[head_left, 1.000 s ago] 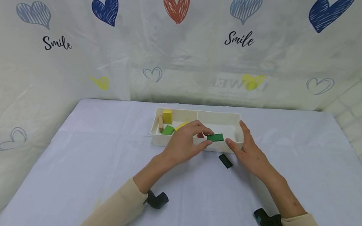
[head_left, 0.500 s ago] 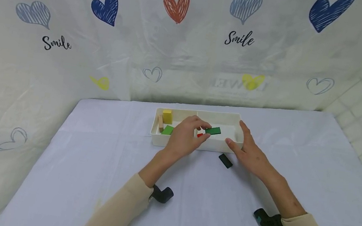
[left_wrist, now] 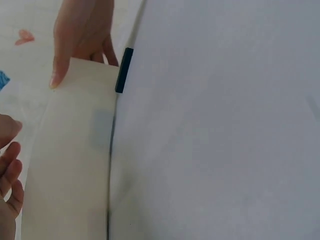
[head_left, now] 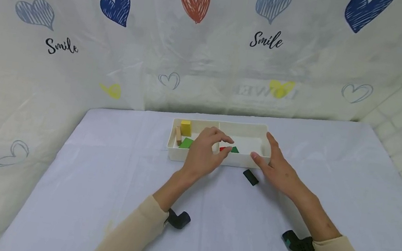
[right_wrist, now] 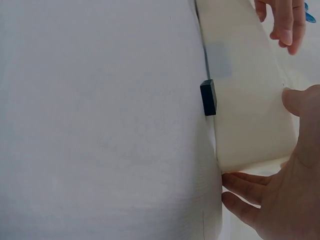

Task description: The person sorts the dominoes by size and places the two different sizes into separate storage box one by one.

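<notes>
A long white divided box stands at the back of the table. My left hand hovers over its middle, thumb and fingers parted with nothing between them. Beneath those fingertips, a green block lies in the right compartment beside a red block, both partly hidden by the front wall or hand. My right hand holds the box's right end, its thumb at the front rim and its fingers round the end wall. A dark block lies on the tablecloth close to the box's front.
In the left compartment sit a yellow block, a plain wooden block and a light green block. A white cloth covers the table. Behind it hangs a sheet printed with hearts.
My left hand has moved the green block from over the front rim back into the right compartment and let go of it. My right hand has stayed at the box's end.
</notes>
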`<state>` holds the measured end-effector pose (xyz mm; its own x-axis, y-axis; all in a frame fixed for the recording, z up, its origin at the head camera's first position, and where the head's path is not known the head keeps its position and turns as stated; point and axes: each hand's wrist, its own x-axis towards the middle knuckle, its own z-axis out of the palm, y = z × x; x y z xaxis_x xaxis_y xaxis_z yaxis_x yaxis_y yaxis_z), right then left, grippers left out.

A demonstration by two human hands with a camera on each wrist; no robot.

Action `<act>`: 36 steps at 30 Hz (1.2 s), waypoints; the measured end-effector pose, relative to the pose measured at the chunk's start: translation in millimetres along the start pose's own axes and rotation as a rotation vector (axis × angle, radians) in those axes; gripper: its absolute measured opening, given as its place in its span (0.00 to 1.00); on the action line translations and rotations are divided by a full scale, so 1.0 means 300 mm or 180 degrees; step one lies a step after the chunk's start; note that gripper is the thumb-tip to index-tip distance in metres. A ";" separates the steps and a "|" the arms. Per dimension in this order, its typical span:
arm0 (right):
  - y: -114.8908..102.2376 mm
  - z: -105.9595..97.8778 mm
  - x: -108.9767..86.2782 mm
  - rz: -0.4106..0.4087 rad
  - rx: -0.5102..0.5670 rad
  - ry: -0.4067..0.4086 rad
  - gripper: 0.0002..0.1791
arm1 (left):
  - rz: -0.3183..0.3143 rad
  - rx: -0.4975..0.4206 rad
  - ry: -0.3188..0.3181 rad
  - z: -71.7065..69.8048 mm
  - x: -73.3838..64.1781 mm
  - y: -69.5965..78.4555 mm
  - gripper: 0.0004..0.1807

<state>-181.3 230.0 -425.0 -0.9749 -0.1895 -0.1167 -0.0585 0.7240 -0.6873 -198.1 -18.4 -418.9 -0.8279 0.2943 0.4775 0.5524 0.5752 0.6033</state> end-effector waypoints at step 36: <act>0.014 -0.050 -0.007 -0.0092 0.0268 -0.0286 0.52 | 0.0555 0.0432 -0.1716 0.121 -0.036 0.061 0.22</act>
<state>-182.7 243.6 -416.9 -0.9497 -0.2709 -0.1572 -0.0643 0.6599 -0.7486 -182.6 16.8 -436.2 -0.6780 0.7200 0.1484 0.6971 0.5656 0.4408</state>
